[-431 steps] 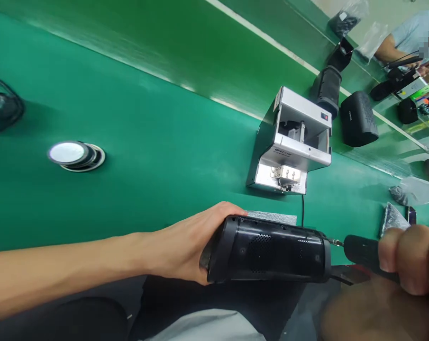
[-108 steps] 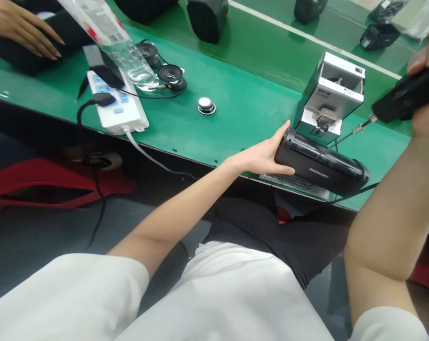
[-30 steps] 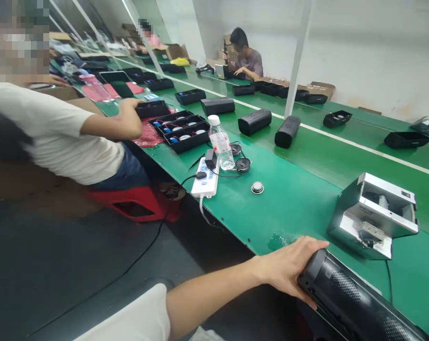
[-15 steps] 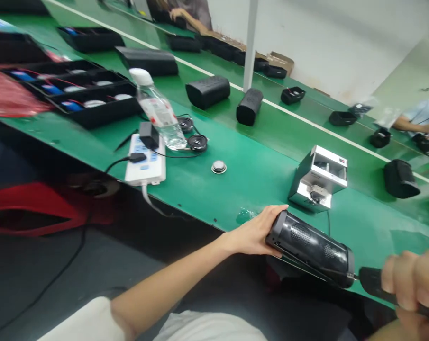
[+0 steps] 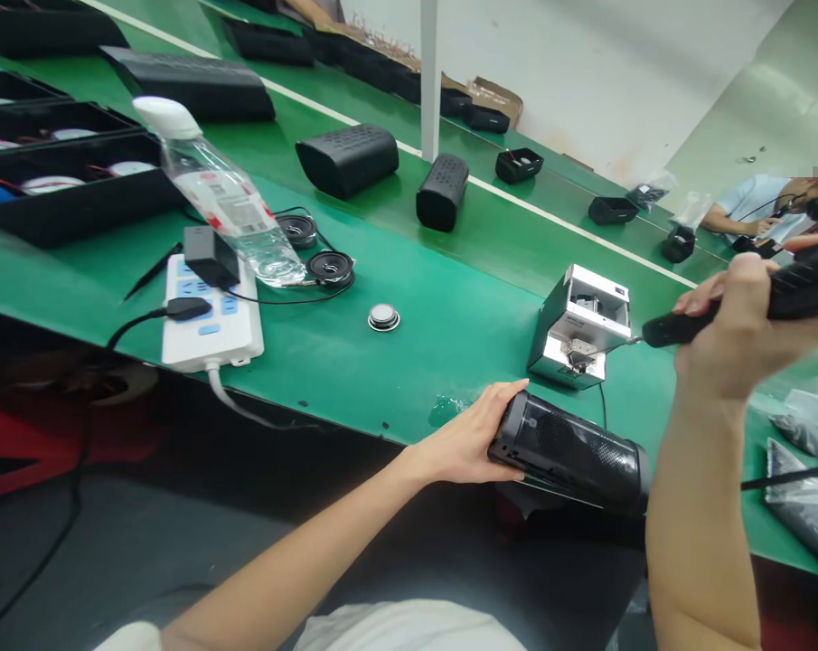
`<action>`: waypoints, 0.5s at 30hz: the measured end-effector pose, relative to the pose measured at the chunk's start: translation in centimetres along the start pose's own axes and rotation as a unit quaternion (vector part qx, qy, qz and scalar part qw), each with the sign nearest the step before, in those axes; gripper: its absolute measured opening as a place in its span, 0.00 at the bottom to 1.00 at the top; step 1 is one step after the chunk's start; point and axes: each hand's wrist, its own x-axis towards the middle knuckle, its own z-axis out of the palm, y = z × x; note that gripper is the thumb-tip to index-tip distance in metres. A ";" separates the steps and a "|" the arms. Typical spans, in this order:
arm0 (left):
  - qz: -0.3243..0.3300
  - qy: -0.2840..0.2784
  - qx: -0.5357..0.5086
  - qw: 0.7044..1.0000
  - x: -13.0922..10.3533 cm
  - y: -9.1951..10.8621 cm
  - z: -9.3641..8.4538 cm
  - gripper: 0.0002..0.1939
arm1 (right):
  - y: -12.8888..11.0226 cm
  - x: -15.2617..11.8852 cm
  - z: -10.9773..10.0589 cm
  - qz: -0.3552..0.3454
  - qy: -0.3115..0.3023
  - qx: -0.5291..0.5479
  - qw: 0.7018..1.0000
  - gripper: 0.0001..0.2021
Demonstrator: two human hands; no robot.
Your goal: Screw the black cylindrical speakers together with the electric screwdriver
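My left hand (image 5: 480, 434) grips one end of a black cylindrical speaker (image 5: 571, 452) with perforated grille patches, tilted at the bench's front edge. In my right hand (image 5: 730, 330) is a black electric screwdriver (image 5: 805, 280), its fingers wrapped round the body. The screwdriver's thin tip points left, at the right side of a silver-and-black screw feeder (image 5: 581, 330); whether it touches cannot be made out. That feeder stands on the green bench just beyond the speaker. A small round metal part (image 5: 383, 316) lies on the bench to the left.
A white power strip (image 5: 211, 334) with plugs sits at the left front edge, beside a leaning water bottle (image 5: 225, 199) and two small speaker drivers (image 5: 331, 268). Black housings (image 5: 347, 158) line the bench behind. A grey post (image 5: 429, 81) rises there. Another person (image 5: 754, 208) works at far right.
My right hand has lifted the screwdriver away from the speaker's right end, up to the screw feeder. My left hand still holds the speaker. The view has shifted right.
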 end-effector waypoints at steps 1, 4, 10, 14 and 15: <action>-0.003 0.000 -0.001 1.000 0.0 0.0 0.0 0.70 | 0.6 -0.1 0.0 0.008 -0.007 -0.002 1.000 0.14; -0.008 0.001 -0.006 1.000 0.0 0.1 0.0 0.69 | 1.6 -0.3 -0.2 0.029 -0.029 -0.005 0.999 0.15; -0.008 -0.003 -0.012 1.000 0.0 0.1 -0.1 0.67 | 1.9 -0.5 -0.3 0.073 -0.025 -0.032 0.997 0.14; -0.001 0.001 -0.009 1.000 0.0 0.1 -0.2 0.67 | 1.2 -1.2 -0.2 0.108 -0.026 -0.033 0.993 0.16; 0.002 0.002 -0.008 1.000 0.0 0.1 -0.2 0.67 | 0.6 -1.3 -0.3 0.116 -0.026 -0.037 0.992 0.16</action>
